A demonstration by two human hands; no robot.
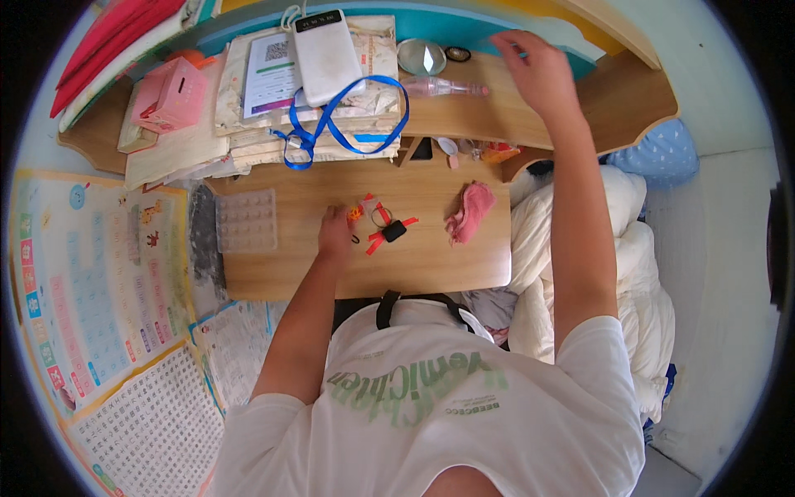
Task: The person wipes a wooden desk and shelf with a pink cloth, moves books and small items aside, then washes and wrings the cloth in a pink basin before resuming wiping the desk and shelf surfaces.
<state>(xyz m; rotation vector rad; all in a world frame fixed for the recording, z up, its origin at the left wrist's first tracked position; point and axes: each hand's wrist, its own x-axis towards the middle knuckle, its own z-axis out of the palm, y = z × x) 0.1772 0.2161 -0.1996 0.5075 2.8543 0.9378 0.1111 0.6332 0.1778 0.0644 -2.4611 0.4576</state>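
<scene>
On the wooden desk, my left hand [336, 230] has its fingertips at a small orange-and-yellow item [355, 213]. Whether the fingers grip it is not clear. A small black loop [355, 239] shows just below that hand. To its right lie a black block-shaped piece [394, 231], red strips [410, 221] and a thin metal ring [381, 217]. My right hand [539, 71] is raised over the right part of the upper shelf, fingers bent and slightly blurred. What is between those fingers cannot be made out. Nearest it are a clear pink-tinted bottle [444, 87] lying down and a dark coiled ring [458, 54].
A pink cloth [471, 212] and a clear plastic tray with round bumps [247, 220] lie on the desk [298, 273]. The shelf holds a stack of papers [379, 56], a white power bank [329, 59], a blue lanyard [366, 84], a pink box [171, 96] and a round clear dish [421, 57].
</scene>
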